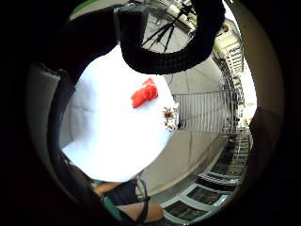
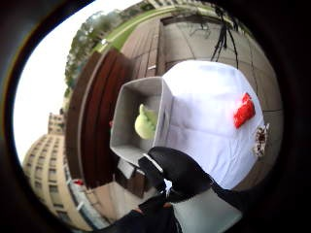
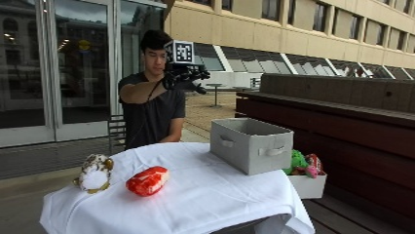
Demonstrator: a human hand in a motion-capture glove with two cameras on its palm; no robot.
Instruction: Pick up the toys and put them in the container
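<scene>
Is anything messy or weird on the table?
Nothing is spilled or broken. Two toys still lie loose on the tablecloth, away from the grey bin: a red toy and a brown-and-white plush near the edge. A green toy is already in the bin. The hand is raised high above the table.

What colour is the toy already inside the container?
Pale yellow-green toy, seen best in the thumb side palm view, inside the grey container.

No readable text, labels, brands or numbers — on anything in view
</scene>
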